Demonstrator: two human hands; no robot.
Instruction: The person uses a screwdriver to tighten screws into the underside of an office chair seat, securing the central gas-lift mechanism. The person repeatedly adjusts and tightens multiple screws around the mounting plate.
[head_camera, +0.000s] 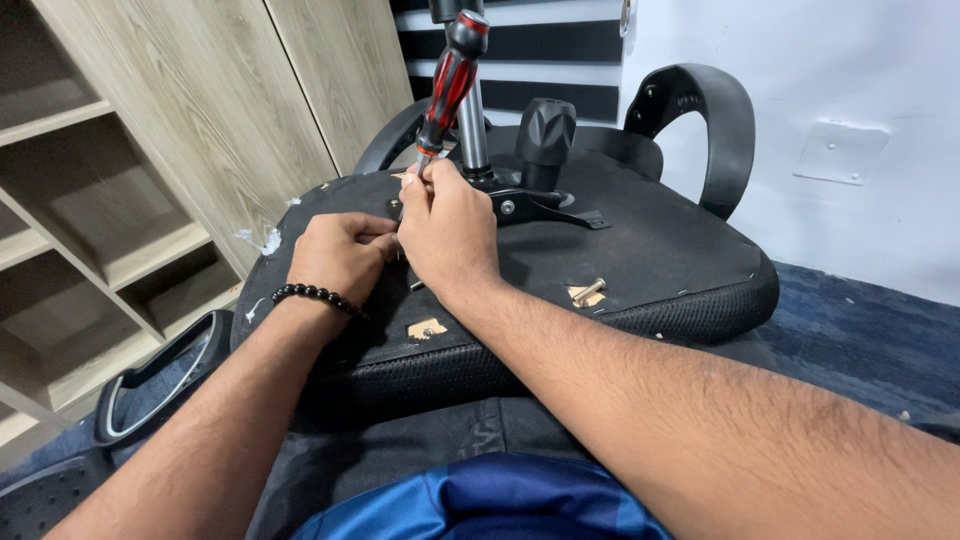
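At far left stands a wooden shelf (90, 220), and near it on the floor lies a loose armrest (150, 385). Your left hand (340, 255), with a bead bracelet (315, 296) at the wrist, rests curled on the underside of the upturned seat (660, 250), its fingers folded in toward the screwdriver tip; you cannot tell what they pinch. Touching it on the right, your right hand (448, 230) has its fingers pressed together around the lower shaft of the screwdriver (448, 85), which stands nearly upright, its red and black handle tilted far and right. Just beyond are the metal column (472, 125) and a black knob (545, 135). Farther right a bolt (588, 291) sticks out of the seat, and the fitted armrest (705, 125) arches at the far edge.
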